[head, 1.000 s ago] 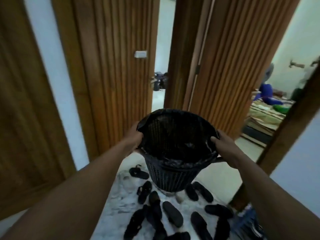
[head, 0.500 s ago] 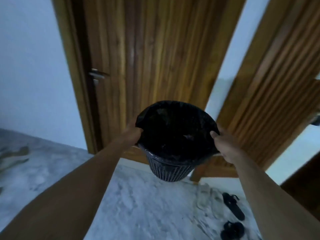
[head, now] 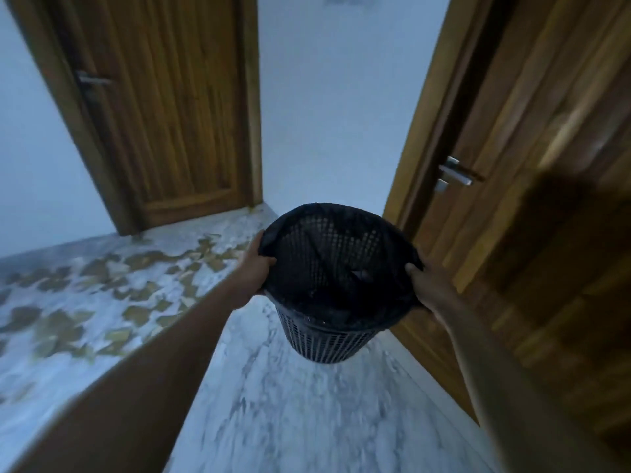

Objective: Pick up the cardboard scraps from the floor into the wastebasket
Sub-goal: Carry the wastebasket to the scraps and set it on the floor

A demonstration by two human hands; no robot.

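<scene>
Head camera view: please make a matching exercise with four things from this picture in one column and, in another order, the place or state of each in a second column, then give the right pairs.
Things:
1. black plastic mesh wastebasket
2. brown cardboard scraps
3. closed wooden door with a metal handle
4. left hand

Places or states:
A. scattered over the marble floor on the left
B. gripping the basket rim on its left side
C. held in the air between two hands
D. standing in the far wall, upper left

Pairs: 1-C, 2-A, 3-D, 4-B
</scene>
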